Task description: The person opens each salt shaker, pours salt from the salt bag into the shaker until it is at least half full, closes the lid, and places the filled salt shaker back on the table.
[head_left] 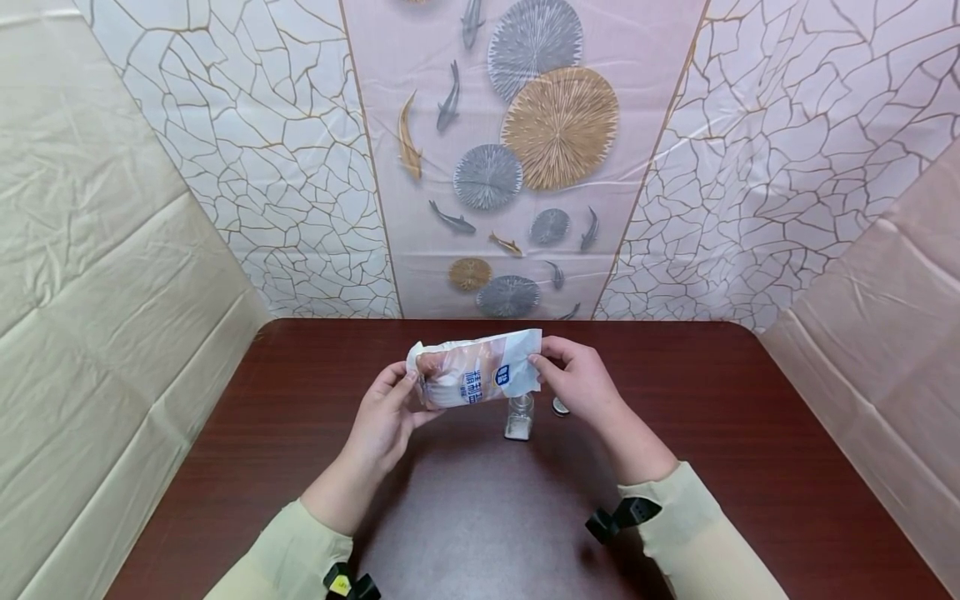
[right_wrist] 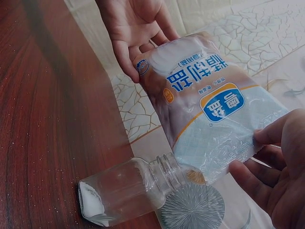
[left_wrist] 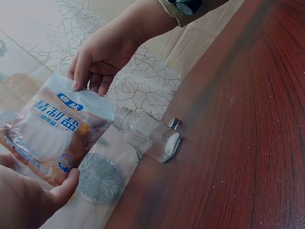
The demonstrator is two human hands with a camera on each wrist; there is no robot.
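A plastic bag of salt (head_left: 474, 369) is held tilted, its open-end corner right at the mouth of a small clear glass jar (right_wrist: 126, 191). My left hand (head_left: 384, 417) grips the bag's bottom end, thumb on the printed front. At the other end, my right hand (head_left: 581, 375) pinches the pale upper edge between thumb and fingers. White salt (right_wrist: 91, 201) lies in a small heap at the bottom of the jar, which stands upright on the table. The bag hides part of the jar's neck in the head view.
A round silver lid (head_left: 560, 407) lies on the dark red wooden table (head_left: 480, 517), just right of the jar. White grains are scattered over the tabletop in the wrist views. Patterned cloth (head_left: 315, 167) hangs behind the table, with beige cloth (head_left: 90, 292) at the sides.
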